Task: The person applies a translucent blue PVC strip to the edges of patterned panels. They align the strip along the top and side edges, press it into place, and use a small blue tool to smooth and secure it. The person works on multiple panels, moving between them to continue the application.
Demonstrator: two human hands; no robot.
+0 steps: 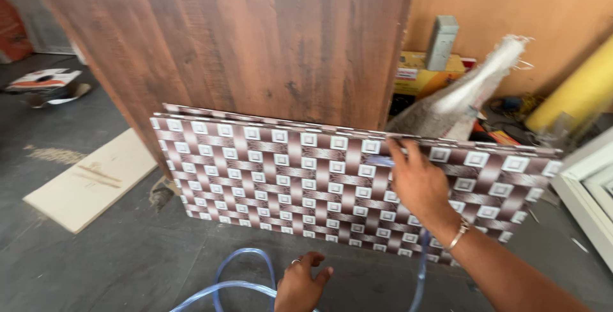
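A tall brown wood-grain board stands upright at the far middle of the scene, filling most of the upper view. Against its foot leans a stack of patterned panels, brown with small white squares, standing on their long edge on the dark grey floor and running from the middle left to the far right. Behind them on the right is an orange-tan wall, with a yellow roll slanting in the far right corner and a white frame at the right edge. A pale flat board lies on the floor to the left. A wrapped grey-white bundle tilts up behind the panels, near a yellow box with a grey block on it.

A clear bluish hose loops over the floor in the near middle, and another stretch of it hangs down in front of the panels under the right forearm.

The right hand, a bangle on its wrist, rests on the top edge of the front panel, fingers hooked over the rim, with the hose end seemingly pinched there; that is too blurred to be sure. The left hand, wearing a ring, hovers low beside the hose loop, fingers loosely curled, grasping nothing.
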